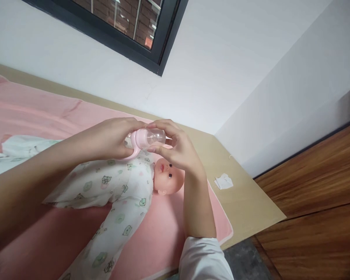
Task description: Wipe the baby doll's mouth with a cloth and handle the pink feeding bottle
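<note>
"What do my hands hold?"

"One clear plastic bottle point(141, 139): left hand point(119, 137) closed round it, right hand point(177, 144) curled onto its domed cap point(160, 136), above one doll point(135, 177), toward the table's point(247, 194) right edge."

Doll point(130, 186) on blanket point(163, 221), bottle point(143, 139) over doll, tissue point(224, 181) right of blanket

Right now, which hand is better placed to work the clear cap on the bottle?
Probably the right hand: it curves around the clear cap. The left hand grips the bottle farther back, near the pink handle, so it seems better suited to steadying.
</note>
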{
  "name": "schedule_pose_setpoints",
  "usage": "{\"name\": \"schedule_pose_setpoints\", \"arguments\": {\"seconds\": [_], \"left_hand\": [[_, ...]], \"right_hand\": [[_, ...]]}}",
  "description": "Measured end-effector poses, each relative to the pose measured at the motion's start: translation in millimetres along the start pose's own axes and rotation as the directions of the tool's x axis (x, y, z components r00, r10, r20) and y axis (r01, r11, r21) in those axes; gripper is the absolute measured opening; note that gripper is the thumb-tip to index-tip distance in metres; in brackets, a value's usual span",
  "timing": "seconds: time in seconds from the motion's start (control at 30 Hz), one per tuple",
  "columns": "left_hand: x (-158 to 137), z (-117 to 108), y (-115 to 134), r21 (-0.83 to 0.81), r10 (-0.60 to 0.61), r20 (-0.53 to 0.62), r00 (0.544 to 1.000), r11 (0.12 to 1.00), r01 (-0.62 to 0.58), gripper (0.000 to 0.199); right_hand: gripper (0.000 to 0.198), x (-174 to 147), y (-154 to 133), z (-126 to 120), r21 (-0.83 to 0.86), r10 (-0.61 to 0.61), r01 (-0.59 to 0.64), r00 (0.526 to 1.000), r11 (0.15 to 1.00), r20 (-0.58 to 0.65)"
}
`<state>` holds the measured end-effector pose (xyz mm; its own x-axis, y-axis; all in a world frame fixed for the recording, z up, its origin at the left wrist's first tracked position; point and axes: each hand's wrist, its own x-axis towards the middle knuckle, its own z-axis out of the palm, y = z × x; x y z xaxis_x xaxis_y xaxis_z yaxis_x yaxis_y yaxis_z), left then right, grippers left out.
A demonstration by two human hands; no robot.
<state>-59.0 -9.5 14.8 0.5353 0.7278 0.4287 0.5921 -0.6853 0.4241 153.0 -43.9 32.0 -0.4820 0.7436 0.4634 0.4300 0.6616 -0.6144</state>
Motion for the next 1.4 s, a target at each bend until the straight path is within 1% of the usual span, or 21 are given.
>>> {"name": "schedule_pose_setpoints", "arguments": {"seconds": [0.1, 0.2, 0.33, 0.43, 0.53, 0.67, 0.77, 0.87, 0.93, 1.03, 1.1, 1.2, 1.27, 1.33, 1.4], "left_hand": [[2.2, 5.3, -10.8, -0.005, 0.051, 0.004, 0.999, 0.999, -0.051, 0.056], [2.7, 7.6, -15.3, -0.001, 0.079, -0.004, 0.997, 0.997, -0.079, 0.06], [3.2, 7.8, -15.0, 0.011, 0.092, -0.002, 0.996, 0.996, -0.092, 0.057], [4.3, 8.3, -15.5, 0.009, 0.092, 0.014, 0.996, 0.996, -0.092, 0.055], [4.9, 9.5, -18.4, 0.045, 0.113, 0.023, 0.993, 0.992, -0.114, 0.053], [4.6, 11.5, -21.1, 0.046, 0.14, 0.021, 0.99, 0.989, -0.141, 0.055], [4.4, 11.2, -20.3, 0.037, 0.134, 0.01, 0.991, 0.99, -0.134, 0.049], [4.4, 8.2, -19.7, 0.006, 0.114, 0.011, 0.993, 0.993, -0.114, 0.043], [5.0, 5.2, -20.5, -0.041, 0.062, 0.039, 0.997, 0.997, -0.061, 0.041], [7.0, 0.8, -23.7, -0.073, -0.05, 0.082, 0.995, 0.996, 0.056, 0.045], [8.8, -2.3, -26.3, -0.066, -0.115, 0.068, 0.991, 0.991, 0.12, 0.048], [11.3, -8.3, -30.3, -0.026, -0.202, 0.002, 0.979, 0.979, 0.202, 0.049], [12.4, -13.2, -33.5, 0.009, -0.249, -0.034, 0.968, 0.968, 0.249, 0.048], [13.0, -18.3, -37.8, 0.035, -0.281, -0.061, 0.958, 0.958, 0.284, 0.053], [13.2, -22.7, -42.9, 0.071, -0.315, -0.082, 0.945, 0.944, 0.321, 0.06]], "right_hand": [[0.047, -0.3, 0.8, -0.1, 0.004, -0.001, 0.001, 1.0, 1.0, 0.006], [0.047, -0.2, 1.5, -0.2, 0.008, 0.003, -0.003, 1.0, 1.0, 0.006], [0.049, -0.2, 1.5, -0.6, -0.007, 0.013, -0.013, 1.0, 1.0, 0.025], [0.047, -1.0, 0.3, -1.8, 0.0, 0.004, -0.004, 0.999, 1.0, 0.037], [0.045, -2.5, -2.1, -3.8, 0.013, 0.001, -0.001, 0.999, 1.0, 0.048], [0.045, -3.7, -4.6, -5.5, 0.033, 0.008, -0.009, 0.999, 0.999, 0.042], [0.046, -2.6, -3.6, -5.1, 0.037, 0.009, -0.011, 0.999, 0.999, 0.034], [0.049, -0.8, -0.8, -4.3, 0.037, 0.002, -0.003, 1.0, 0.999, 0.028], [0.051, -0.6, 0.4, -5.1, 0.037, 0.003, -0.003, 1.0, 0.999, 0.007], [0.054, -2.9, 0.3, -10.8, 0.041, 0.007, -0.004, 0.997, 0.999, -0.08], [0.054, -5.2, 1.8, -18.3, 0.046, 0.003, 0.005, 0.986, 0.999, -0.169], [0.058, -6.7, 17.2, -34.0, 0.022, 0.005, 0.002, 0.953, 1.0, -0.303], [0.058, -5.6, 41.3, -45.6, -0.018, 0.033, -0.043, 0.926, 0.999, -0.376], [0.053, -3.9, 75.8, -55.4, -0.066, 0.094, -0.135, 0.897, 0.989, -0.433], [0.047, -3.6, 114.9, -60.8, -0.109, 0.188, -0.274, 0.851, 0.955, -0.49]]}}
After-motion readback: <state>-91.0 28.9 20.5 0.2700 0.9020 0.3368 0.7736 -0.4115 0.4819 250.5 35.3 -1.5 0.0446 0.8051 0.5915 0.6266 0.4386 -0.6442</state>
